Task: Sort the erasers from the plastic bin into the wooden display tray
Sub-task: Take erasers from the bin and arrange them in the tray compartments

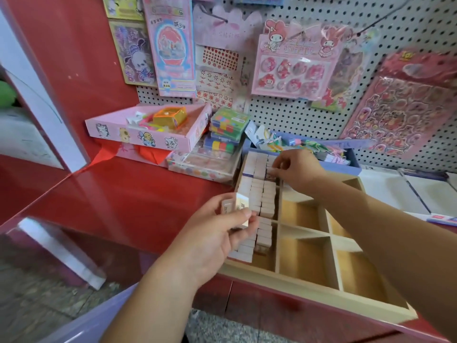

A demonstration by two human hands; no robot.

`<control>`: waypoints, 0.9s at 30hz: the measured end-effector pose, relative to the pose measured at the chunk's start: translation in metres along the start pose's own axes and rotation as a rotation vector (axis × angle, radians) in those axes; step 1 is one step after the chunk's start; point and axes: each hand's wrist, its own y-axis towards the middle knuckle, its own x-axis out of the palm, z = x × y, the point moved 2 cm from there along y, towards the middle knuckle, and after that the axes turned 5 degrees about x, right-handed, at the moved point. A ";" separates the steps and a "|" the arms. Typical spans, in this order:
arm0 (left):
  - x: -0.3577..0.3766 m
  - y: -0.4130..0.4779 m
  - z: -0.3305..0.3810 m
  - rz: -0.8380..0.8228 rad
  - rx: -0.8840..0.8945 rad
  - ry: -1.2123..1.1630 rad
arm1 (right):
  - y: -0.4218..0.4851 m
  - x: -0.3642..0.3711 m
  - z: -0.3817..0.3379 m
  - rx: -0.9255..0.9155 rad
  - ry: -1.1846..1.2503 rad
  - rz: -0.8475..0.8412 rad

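Now: left hand clamps spare erasers; right hand pinches a row eraser, eleven o'clock of tray. Risk: a nudge likely topples packed rows.

Bright, even light; soft motion blur throughout, wide-angle bending at the edges.

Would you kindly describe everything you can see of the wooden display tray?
The wooden display tray is a shallow pale-wood box split by thin dividers into rectangular compartments. It lies flat on the red counter. Its left column is packed with rows of white erasers; the visible compartments to the right are bare. The right hand reaches into the far left compartment, pinching erasers there. The left hand holds a few erasers over its left edge.
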 end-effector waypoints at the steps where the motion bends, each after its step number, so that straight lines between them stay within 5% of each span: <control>1: -0.001 0.002 0.000 0.012 0.004 -0.002 | 0.001 0.001 -0.001 0.000 -0.024 0.001; 9: -0.005 0.002 0.009 -0.056 0.055 -0.037 | -0.005 -0.015 -0.014 -0.031 -0.180 -0.014; 12: -0.007 -0.001 0.006 -0.078 0.057 0.041 | -0.031 -0.027 -0.030 -0.136 0.011 0.018; 16: -0.003 0.000 0.003 -0.082 0.087 0.115 | -0.080 -0.027 -0.055 -0.174 0.383 -0.409; 18: -0.001 0.001 0.001 -0.080 0.110 0.154 | -0.094 -0.023 -0.058 -0.188 0.425 -0.469; 27: 0.003 0.005 -0.001 0.038 0.120 0.094 | -0.106 -0.025 -0.019 0.002 0.728 -0.218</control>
